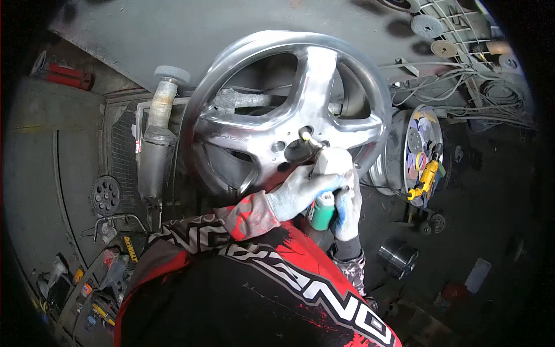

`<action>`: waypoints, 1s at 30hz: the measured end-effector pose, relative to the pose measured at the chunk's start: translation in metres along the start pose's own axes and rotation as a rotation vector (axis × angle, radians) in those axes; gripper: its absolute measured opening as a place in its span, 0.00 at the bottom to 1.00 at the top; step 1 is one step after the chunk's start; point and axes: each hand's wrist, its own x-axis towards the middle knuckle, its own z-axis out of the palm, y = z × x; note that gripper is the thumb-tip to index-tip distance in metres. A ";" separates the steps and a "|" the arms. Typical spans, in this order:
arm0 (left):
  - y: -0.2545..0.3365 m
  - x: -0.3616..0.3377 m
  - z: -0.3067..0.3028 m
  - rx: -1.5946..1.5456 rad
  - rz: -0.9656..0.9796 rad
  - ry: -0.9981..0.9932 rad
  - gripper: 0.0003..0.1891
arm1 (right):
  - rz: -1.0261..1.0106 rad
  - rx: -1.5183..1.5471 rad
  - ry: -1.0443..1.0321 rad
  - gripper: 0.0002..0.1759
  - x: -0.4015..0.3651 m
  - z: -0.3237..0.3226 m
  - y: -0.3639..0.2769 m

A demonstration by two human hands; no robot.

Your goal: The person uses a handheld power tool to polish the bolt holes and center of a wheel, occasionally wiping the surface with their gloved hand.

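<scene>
A polished five-spoke alloy wheel rim (pixel 277 124) stands in front of me, its face toward me. My left hand (pixel 300 188), in a grey-white glove, is closed around a green-bodied rotary power tool (pixel 322 213). My right hand (pixel 349 208), gloved with blue showing on the fingers, grips the same tool from the right side. The tool's front part is wrapped in something white (pixel 332 162). Its thin shaft ends in a small pale tip (pixel 306 136) at a bolt hole near the hub; contact cannot be made out.
To the left a grey cylindrical machine (pixel 153 165) carries a round wheel on top. On the right another rim (pixel 399 150) holds coloured discs and a yellow power tool (pixel 425 180). Cables (pixel 462 87) and abrasive discs (pixel 426 26) hang at the upper right. A metal cylinder (pixel 398 258) lies on the floor.
</scene>
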 end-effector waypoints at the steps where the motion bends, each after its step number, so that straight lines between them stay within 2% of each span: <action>1: 0.002 -0.003 0.001 -0.006 0.041 -0.037 0.20 | -0.021 -0.024 0.018 0.33 -0.003 0.004 -0.006; 2: 0.005 -0.005 0.002 0.128 0.030 -0.023 0.20 | -0.011 -0.030 -0.003 0.34 -0.005 0.002 -0.009; 6: 0.000 0.002 -0.004 0.002 0.009 0.017 0.20 | 0.003 -0.007 -0.034 0.35 0.001 0.003 -0.006; 7: -0.001 0.001 -0.005 -0.048 0.012 0.029 0.20 | 0.059 0.037 -0.042 0.34 0.000 0.002 -0.006; 10: 0.010 -0.007 0.000 0.080 0.001 -0.061 0.19 | 0.006 -0.020 -0.023 0.35 -0.003 0.005 -0.013; 13: 0.004 -0.004 -0.003 0.052 0.024 -0.035 0.20 | 0.074 0.010 -0.030 0.36 -0.004 0.000 -0.009; 15: 0.002 0.000 -0.006 -0.045 -0.016 0.042 0.19 | 0.003 -0.048 -0.048 0.37 0.005 0.000 0.001; 17: 0.007 -0.005 -0.001 -0.016 0.007 -0.036 0.19 | 0.068 -0.002 -0.038 0.38 -0.001 0.004 -0.009; 20: 0.008 -0.009 -0.005 0.155 0.003 -0.080 0.20 | -0.005 0.008 -0.057 0.38 -0.008 0.002 -0.009; 21: 0.005 -0.007 -0.007 0.155 0.001 -0.082 0.20 | -0.004 0.008 -0.055 0.38 -0.007 0.002 -0.009; 23: -0.008 0.000 -0.015 -0.035 0.003 -0.016 0.21 | 0.101 -0.026 -0.051 0.39 0.000 0.004 -0.010; 25: -0.006 -0.002 -0.015 -0.042 0.023 -0.011 0.22 | 0.022 -0.016 -0.052 0.40 0.001 0.007 -0.011; 27: 0.002 -0.006 -0.009 0.091 0.055 -0.085 0.21 | 0.010 -0.062 -0.051 0.39 -0.006 0.005 -0.011; 28: 0.006 -0.009 -0.005 0.179 0.032 -0.042 0.21 | -0.027 -0.045 -0.037 0.39 -0.007 0.005 -0.009; 30: 0.003 -0.006 -0.009 0.060 0.053 -0.040 0.20 | 0.050 -0.037 -0.028 0.39 -0.004 0.006 -0.009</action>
